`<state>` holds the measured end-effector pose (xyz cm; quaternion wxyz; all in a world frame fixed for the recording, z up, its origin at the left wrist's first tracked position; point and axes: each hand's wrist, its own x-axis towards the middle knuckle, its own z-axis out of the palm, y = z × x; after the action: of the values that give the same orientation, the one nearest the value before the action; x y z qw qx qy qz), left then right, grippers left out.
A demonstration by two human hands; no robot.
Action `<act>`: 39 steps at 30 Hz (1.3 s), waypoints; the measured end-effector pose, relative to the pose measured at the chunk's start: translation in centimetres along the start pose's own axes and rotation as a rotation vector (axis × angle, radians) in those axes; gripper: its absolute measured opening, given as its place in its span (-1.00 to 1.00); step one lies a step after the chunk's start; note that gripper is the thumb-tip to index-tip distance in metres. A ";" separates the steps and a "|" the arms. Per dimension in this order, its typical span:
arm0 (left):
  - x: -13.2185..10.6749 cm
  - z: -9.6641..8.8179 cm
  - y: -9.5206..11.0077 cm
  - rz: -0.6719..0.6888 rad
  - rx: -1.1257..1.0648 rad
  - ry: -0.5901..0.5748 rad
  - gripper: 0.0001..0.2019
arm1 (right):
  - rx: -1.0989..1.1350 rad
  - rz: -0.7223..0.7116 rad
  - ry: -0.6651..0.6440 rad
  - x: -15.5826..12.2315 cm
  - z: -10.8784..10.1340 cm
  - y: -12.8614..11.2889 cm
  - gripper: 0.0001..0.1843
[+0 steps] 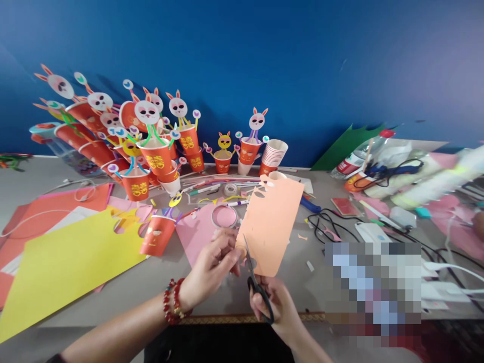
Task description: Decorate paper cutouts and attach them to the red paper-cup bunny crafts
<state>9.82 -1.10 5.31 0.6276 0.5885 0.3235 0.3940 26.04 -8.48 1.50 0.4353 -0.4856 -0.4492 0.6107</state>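
Observation:
My left hand (pixel 212 269), with a red bead bracelet at the wrist, pinches the lower left edge of a peach sheet of paper (pixel 270 224) held up over the table. My right hand (pixel 278 305) grips black-handled scissors (pixel 254 275), and the blades point up into the paper's bottom edge. Cut-out notches show along the sheet's top edge. Just behind my left hand a pink sheet (pixel 196 232) lies under a roll of tape (pixel 224 216).
Many red paper cups with rabbit faces on sticks (pixel 151 146) crowd the back left against a blue wall. A stack of cups (pixel 274 151) stands mid-back. Yellow (pixel 64 262) and orange sheets lie left. Cables, a bottle (pixel 355 159) and clutter fill the right.

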 end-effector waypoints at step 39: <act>-0.1 -0.7 1.1 -0.003 0.126 -0.136 -0.66 | -0.232 0.040 -0.157 -0.2 -2.5 -1.8 -0.37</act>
<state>9.01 -0.86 6.28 0.6105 0.6516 0.3053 0.3308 28.70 -7.97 2.95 0.3274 -0.4924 -0.5397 0.5992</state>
